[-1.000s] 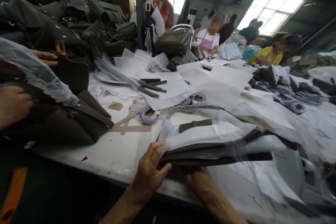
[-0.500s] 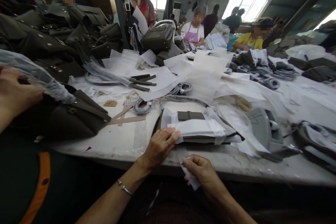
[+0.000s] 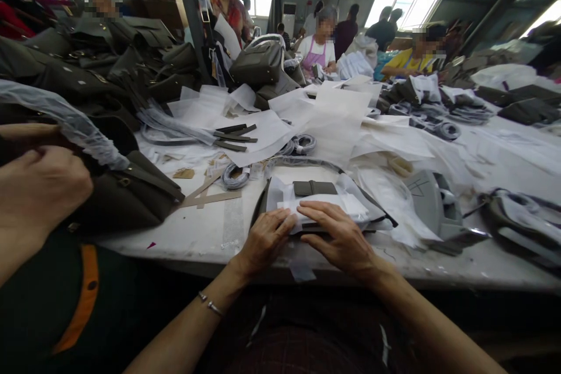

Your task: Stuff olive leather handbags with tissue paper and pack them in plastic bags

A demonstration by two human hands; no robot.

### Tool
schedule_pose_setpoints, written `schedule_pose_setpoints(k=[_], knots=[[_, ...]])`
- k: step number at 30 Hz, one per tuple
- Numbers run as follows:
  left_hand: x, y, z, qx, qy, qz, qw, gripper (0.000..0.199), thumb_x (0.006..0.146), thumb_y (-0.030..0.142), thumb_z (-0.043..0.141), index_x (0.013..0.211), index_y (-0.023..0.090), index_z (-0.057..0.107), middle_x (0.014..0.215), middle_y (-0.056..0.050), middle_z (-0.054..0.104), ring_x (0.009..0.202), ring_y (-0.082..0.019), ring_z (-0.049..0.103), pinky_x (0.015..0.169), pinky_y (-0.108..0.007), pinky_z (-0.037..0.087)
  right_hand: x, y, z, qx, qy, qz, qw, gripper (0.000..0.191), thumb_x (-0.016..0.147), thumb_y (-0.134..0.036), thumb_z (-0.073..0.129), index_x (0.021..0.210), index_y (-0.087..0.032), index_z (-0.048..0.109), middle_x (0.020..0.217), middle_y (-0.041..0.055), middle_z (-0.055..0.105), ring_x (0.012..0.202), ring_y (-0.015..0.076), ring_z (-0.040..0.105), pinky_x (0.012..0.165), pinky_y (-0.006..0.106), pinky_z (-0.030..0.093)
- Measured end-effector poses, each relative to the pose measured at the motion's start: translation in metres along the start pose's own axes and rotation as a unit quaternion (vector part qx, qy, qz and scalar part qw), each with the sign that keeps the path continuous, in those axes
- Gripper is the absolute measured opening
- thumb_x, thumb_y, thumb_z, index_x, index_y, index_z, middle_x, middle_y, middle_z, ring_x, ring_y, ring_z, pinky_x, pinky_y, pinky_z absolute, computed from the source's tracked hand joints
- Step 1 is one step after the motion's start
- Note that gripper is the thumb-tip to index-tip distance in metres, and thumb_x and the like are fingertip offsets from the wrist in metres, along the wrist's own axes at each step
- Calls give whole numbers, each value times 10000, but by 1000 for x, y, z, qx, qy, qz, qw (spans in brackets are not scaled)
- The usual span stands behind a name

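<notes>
- My left grip [image 3: 268,238]: fingers on the wrapped bag [image 3: 314,188]; I cannot tell whether clamped.
- My right grip [image 3: 339,236]: fingers apart, on its white wrapping [image 3: 353,205].
- Table [image 3: 193,231]: beneath the bag.

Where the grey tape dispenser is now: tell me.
In the head view, the grey tape dispenser sits on the white table, right of the right hand, between white sheets on its left and a dark bag on its right.

This is a bag workshop. Dark handbags [image 3: 65,79] lie heaped near a long, paper-strewn worktable [image 3: 188,232]. Farther back, a person [image 3: 328,51] wears a purple apron [image 3: 314,59].
</notes>
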State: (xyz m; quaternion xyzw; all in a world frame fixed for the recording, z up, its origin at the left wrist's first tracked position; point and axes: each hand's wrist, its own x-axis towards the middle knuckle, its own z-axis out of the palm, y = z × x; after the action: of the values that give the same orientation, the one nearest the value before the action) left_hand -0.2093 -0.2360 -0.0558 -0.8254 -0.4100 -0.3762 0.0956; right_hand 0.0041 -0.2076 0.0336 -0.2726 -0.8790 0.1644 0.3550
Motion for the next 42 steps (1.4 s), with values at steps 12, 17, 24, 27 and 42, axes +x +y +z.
schedule_pose_setpoints(k=[12, 17, 24, 27, 42], knots=[[3, 4, -10, 3, -33, 31, 999, 350, 963, 133, 442, 1309, 122, 492, 1294, -144, 614, 1391, -249, 398, 1140, -486, 369, -22, 37, 33, -85, -3, -148, 985, 298, 922, -98, 525, 1175, -198, 648, 1184, 76, 704, 1188, 199, 606, 1064, 429, 457], [2, 4, -12, -36, -42, 39, 998, 323, 973, 108, 424, 1282, 140, 514, 1275, -121, 633, 1277, -189, 528, 1082, -389, 451, -32, 34, 21, -104, -44, -160, 981, 379, 915, -72, 479, 1257, -183, 600, 1272, 88, 657, 1278, 212, 534, 1118, 463, 404], [0, 2, -11, -35, -40, 36, 998, 306, 976, 148, 438, 1262, 171, 543, 1291, -122, 626, 1266, -208, 537, 1045, -403, 477, -75, 18, 22, -142, -112, -166, 969, 380, 939, -150, 479, 1300, -211, 577, 1360, 87, 590, 1392, 239, 392, 1155, 497, 339], [0, 2, -13, -20, -43, 48, 998, 314, 983, 167, 423, 1268, 186, 552, 1308, -115, 617, 1280, -213, 522, 1045, -397, 471, -76, 13, 41, -116, -80, -164, 976, 336, 959, -146, 440, 1238, -211, 615, 1262, 86, 655, 1303, 224, 496, 1108, 462, 403], [2, 8, -12, 35, -40, 51, 997, 280, 963, 160, 452, 1186, 195, 618, 1282, -77, 640, 1260, -229, 529, 1018, -402, 461, -77, -24, 55, 116, -18, -39, 992, 286, 887, -12, 445, 1012, -187, 634, 900, 70, 707, 883, 179, 674, 820, 318, 562]])
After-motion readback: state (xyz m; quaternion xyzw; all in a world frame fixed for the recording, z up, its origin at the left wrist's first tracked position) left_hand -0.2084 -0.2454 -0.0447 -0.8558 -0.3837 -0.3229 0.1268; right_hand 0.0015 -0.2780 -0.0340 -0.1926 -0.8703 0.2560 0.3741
